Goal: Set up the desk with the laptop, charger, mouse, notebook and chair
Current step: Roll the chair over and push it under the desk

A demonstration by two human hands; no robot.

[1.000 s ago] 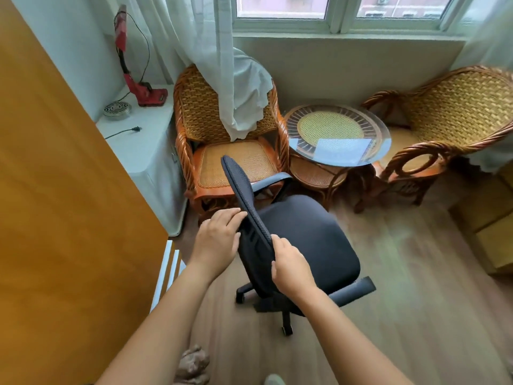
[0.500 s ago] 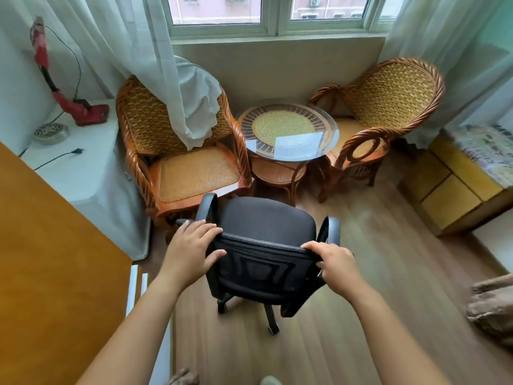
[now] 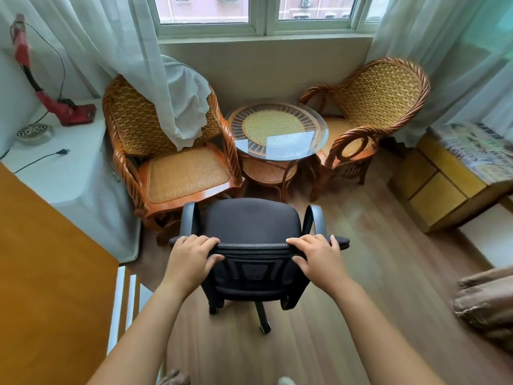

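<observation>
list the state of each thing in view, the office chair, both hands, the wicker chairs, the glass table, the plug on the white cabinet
office chair: upright on the floor, seat bare, backrest top held
left hand: closed over the backrest top
right hand: closed over the backrest top
left wicker chair: upright, curtain draped over its back
right wicker chair: upright, seat bare
glass table: upright
plug: unplugged, lying on the white cabinet

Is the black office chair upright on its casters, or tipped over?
Upright. The black office chair shows a level seat and its casters on the wood floor; left hand and right hand grip the backrest top.
</observation>
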